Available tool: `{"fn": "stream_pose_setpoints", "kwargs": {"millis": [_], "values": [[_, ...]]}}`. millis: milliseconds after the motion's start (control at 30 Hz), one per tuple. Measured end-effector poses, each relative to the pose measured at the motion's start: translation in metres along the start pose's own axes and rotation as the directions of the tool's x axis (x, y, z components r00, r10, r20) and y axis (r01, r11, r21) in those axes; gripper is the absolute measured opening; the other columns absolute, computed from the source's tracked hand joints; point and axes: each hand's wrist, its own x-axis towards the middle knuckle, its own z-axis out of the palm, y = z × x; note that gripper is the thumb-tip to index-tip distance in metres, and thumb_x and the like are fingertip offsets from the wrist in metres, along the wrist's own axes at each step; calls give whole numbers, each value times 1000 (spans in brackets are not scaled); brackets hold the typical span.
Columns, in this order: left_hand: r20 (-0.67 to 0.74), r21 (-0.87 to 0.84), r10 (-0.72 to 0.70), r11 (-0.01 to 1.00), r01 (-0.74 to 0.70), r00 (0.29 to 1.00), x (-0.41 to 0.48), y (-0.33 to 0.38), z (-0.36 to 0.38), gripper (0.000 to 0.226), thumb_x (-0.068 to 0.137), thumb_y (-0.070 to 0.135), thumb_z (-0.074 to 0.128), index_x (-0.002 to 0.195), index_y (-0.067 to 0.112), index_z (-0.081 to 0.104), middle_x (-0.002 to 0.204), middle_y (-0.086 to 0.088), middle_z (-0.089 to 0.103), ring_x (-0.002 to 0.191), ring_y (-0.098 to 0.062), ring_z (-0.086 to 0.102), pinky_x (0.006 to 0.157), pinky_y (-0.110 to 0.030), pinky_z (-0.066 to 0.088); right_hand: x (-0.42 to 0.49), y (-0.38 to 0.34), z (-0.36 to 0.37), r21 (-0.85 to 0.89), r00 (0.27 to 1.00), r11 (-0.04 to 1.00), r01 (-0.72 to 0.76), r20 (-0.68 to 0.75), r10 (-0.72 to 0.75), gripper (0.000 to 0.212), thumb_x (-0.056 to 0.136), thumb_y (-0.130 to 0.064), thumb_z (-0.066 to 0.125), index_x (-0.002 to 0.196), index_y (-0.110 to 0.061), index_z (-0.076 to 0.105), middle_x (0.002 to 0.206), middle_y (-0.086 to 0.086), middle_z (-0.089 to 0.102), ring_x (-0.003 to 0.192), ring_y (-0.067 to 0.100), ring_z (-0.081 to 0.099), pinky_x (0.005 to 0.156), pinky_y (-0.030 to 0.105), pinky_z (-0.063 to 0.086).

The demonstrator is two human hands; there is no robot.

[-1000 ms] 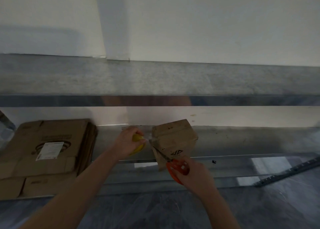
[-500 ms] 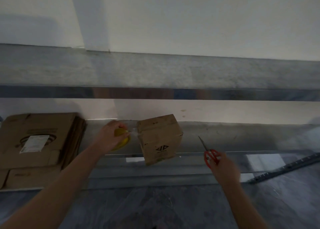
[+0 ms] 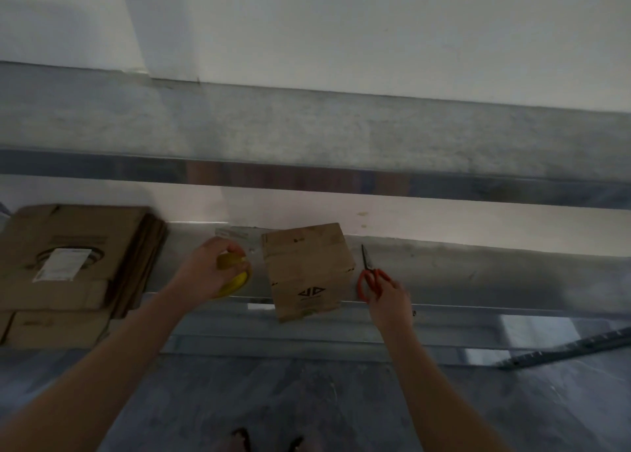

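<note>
**Box.** The box [image 3: 309, 270] sits on the lower shelf [image 3: 478, 274], turned slightly askew. Its near face appears to stand at or past the front lip of the shelf. Neither hand touches it.

**Left hand.** At 9 o'clock from the box, the left hand [image 3: 205, 274] has its fingers curled over a yellow tape [image 3: 239, 282] roll and grips it just beside the box.

**Right hand.** At 3 o'clock, the right hand [image 3: 389, 303] pinches the red handles of the scissors [image 3: 365, 264]. The blades are closed and point to 12 o'clock. They lie on or just above the shelf, close to the side of the box.

**Surroundings.** Flat cartons [image 3: 68, 257] are stacked well apart from the box, farther out at 9 o'clock. An upper shelf [image 3: 341, 134] runs across at 12 o'clock. A metal rail [image 3: 563, 349] lies on the floor [image 3: 307, 400] at 4 o'clock.

**Hazards.**
- Judged from its position at the lip, a nudge from either wrist could tip the box off the shelf.
- A pull on the roll could drag the box toward 9 o'clock if tape joins them.
- Scissors released near the lip could slide to the floor.
- The blade tip could score the cardboard if it swings toward 9 o'clock.

**Limits of view.**
- The left hand covers most of the roll.
- Any strip between the roll and the box is too faint to confirm.
- The light is dim and the edges are blurred.
- The underside of the box is hidden.
- Two dark shapes at 6 o'clock are cut off by the frame.
</note>
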Motion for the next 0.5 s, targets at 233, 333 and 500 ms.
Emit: {"fn": "stream_pose_setpoints", "kwargs": {"millis": [233,333,500], "values": [[54,5,23,1000,-24,998,2,-8,-3,23,78,38,74,85,49,55,105,13,56,95,-9,53,73,-20,37,-54,-34,-24,-243,946,936,254,-139,-292,60,96,-47,41,151,-24,29,157,0,28,146,24,21,114,47,34],[67,-24,24,999,-22,997,3,-9,-7,22,79,39,74,87,49,55,104,18,54,96,-7,52,76,-23,38,-91,-58,-35,-170,864,905,391,-272,-424,74,89,-61,35,152,-25,25,159,2,27,149,26,17,116,52,30],[84,-51,31,998,-27,996,5,-5,-16,22,79,40,73,87,49,55,108,15,53,96,-9,51,76,-28,41,-107,-129,-24,-242,766,814,529,-276,-580,78,89,-76,31,152,-30,26,157,1,31,148,26,21,119,49,22]]}}
